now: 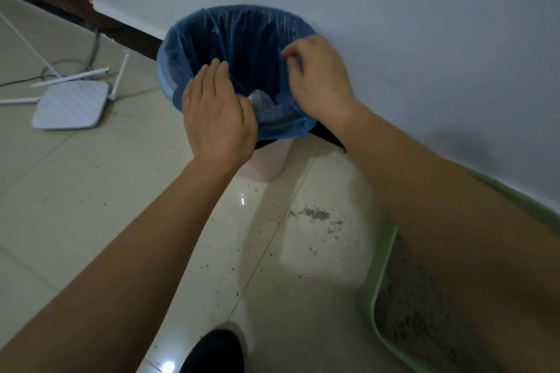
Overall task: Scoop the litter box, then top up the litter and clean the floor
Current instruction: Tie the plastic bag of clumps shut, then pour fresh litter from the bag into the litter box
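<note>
Centrally, left hand (216,118) lies flat, fingers (212,76) extended, on the blue bin liner (242,39); right hand (318,79) fingers (292,59) pinch its rim.

White router (71,106) w/ antennas on floor tiles, grey cables (60,65) nearby, dark shoe (213,351)

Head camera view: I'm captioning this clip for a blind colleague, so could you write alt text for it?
Two bare hands work at the blue bag lining a pink bin against the wall: the left hand lies flat on the near rim, the right hand pinches the bag's edge. Scattered litter dots the tiled floor, with a green litter box at right and a white router at left.
</note>
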The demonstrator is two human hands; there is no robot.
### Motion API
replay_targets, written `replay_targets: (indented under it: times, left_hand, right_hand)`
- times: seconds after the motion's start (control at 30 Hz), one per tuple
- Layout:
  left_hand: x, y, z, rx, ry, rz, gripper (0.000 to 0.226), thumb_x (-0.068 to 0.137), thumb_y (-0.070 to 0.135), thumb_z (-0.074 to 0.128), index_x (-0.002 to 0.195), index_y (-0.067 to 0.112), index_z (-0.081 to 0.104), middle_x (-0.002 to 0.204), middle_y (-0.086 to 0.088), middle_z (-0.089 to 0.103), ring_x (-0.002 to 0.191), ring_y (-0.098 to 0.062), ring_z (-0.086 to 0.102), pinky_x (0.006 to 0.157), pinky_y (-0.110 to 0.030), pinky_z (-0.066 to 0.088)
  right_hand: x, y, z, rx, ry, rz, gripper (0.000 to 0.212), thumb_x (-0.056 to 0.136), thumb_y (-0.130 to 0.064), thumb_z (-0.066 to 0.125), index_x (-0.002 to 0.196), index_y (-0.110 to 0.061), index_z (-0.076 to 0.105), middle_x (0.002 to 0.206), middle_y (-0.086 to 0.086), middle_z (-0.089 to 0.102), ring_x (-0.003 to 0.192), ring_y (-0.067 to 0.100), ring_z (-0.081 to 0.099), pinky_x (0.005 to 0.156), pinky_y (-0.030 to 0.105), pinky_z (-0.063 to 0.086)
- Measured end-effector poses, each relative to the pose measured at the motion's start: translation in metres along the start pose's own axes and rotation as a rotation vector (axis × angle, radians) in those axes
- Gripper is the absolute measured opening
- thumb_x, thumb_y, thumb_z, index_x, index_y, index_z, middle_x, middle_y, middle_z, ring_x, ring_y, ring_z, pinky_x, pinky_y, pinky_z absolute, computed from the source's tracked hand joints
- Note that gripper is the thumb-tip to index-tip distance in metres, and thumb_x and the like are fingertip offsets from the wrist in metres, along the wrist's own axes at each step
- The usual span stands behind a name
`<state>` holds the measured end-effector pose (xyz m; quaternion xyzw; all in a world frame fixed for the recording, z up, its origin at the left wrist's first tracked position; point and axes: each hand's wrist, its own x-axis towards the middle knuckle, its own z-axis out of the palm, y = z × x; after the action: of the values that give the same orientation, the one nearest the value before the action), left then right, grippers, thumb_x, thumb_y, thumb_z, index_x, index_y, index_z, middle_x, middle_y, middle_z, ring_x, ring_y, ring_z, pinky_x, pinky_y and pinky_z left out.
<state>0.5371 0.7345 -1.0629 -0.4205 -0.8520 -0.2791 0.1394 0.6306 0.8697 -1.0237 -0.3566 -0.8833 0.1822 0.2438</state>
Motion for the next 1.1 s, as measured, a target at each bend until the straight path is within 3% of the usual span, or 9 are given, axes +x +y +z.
replay_targets:
  times: [0.1, 0.2, 0.3, 0.4, 0.57, 0.8, 0.97, 1.1]
  left_hand:
    - [0.000, 0.000, 0.000, -0.021, 0.022, -0.010, 0.051, 0.098, 0.023, 0.033, 0.144, 0.004, 0.039, 0.150, -0.012, 0.041, 0.140, -0.025, 0.034, 0.117, -0.038, 0.021]
    - [0.000, 0.000, -0.005, 0.047, -0.049, 0.045, 0.052, 0.101, 0.032, 0.030, 0.143, 0.005, 0.042, 0.150, -0.011, 0.040, 0.141, -0.025, 0.033, 0.116, -0.042, 0.023]
    - [0.006, 0.003, -0.030, 0.093, -0.280, 0.088, 0.059, 0.102, 0.043, 0.023, 0.146, 0.008, 0.036, 0.155, -0.011, 0.032, 0.145, -0.025, 0.023, 0.118, -0.047, 0.020]
    - [0.026, 0.004, -0.089, 0.285, -0.368, 0.309, 0.063, 0.101, 0.048, 0.016, 0.150, 0.011, 0.028, 0.160, -0.011, 0.021, 0.149, -0.026, 0.012, 0.119, -0.052, 0.013]
    - [0.112, 0.029, -0.249, 0.321, -0.248, 0.262, 0.063, 0.102, 0.048, 0.021, 0.151, 0.009, 0.027, 0.161, -0.013, 0.015, 0.149, -0.028, 0.007, 0.117, -0.056, 0.014]
    - [0.252, 0.079, -0.562, 0.302, 0.015, 0.151, 0.060, 0.103, 0.043, 0.025, 0.149, 0.005, 0.031, 0.158, -0.017, 0.022, 0.148, -0.032, 0.014, 0.117, -0.054, 0.015]
    - [0.259, 0.100, -0.764, 0.321, 0.121, -0.014, 0.061, 0.102, 0.046, 0.020, 0.151, 0.009, 0.026, 0.160, -0.014, 0.018, 0.148, -0.030, 0.012, 0.119, -0.050, 0.011]
    - [0.216, 0.099, -0.866, 0.353, 0.160, -0.123, 0.062, 0.102, 0.047, 0.019, 0.152, 0.012, 0.022, 0.161, -0.011, 0.013, 0.149, -0.027, 0.007, 0.120, -0.049, 0.009]
  right_hand:
    - [-0.030, 0.027, -0.006, -0.048, 0.170, -0.033, 0.036, 0.102, -0.026, 0.042, 0.132, -0.012, 0.058, 0.136, 0.008, 0.054, 0.124, 0.022, 0.050, 0.107, 0.035, 0.039]
    - [-0.054, 0.055, -0.015, -0.154, 0.113, -0.003, 0.049, 0.104, -0.036, 0.040, 0.144, -0.009, 0.046, 0.151, 0.015, 0.041, 0.138, 0.031, 0.038, 0.113, 0.045, 0.034]
    - [-0.067, 0.058, -0.041, -0.225, 0.053, 0.046, 0.056, 0.104, -0.043, 0.036, 0.149, -0.010, 0.038, 0.158, 0.017, 0.029, 0.144, 0.034, 0.030, 0.114, 0.052, 0.033]
    - [-0.066, 0.023, -0.079, -0.268, 0.033, 0.100, 0.059, 0.104, -0.046, 0.031, 0.152, -0.013, 0.030, 0.161, 0.017, 0.020, 0.147, 0.034, 0.024, 0.116, 0.051, 0.029]
    - [-0.005, -0.101, -0.180, -0.239, 0.051, 0.047, 0.061, 0.104, -0.045, 0.034, 0.155, -0.011, 0.025, 0.164, 0.016, 0.011, 0.148, 0.034, 0.019, 0.119, 0.049, 0.022]
    - [0.100, -0.336, -0.401, -0.123, 0.139, -0.055, 0.061, 0.105, -0.044, 0.035, 0.156, -0.016, 0.020, 0.165, 0.012, 0.009, 0.149, 0.029, 0.016, 0.120, 0.045, 0.017]
    - [0.106, -0.476, -0.527, -0.043, 0.202, -0.185, 0.060, 0.104, -0.046, 0.032, 0.155, -0.016, 0.024, 0.163, 0.012, 0.016, 0.148, 0.029, 0.021, 0.119, 0.045, 0.019]
    - [0.077, -0.559, -0.561, 0.041, 0.161, -0.264, 0.059, 0.104, -0.047, 0.031, 0.154, -0.017, 0.026, 0.163, 0.011, 0.018, 0.146, 0.028, 0.023, 0.118, 0.045, 0.019]
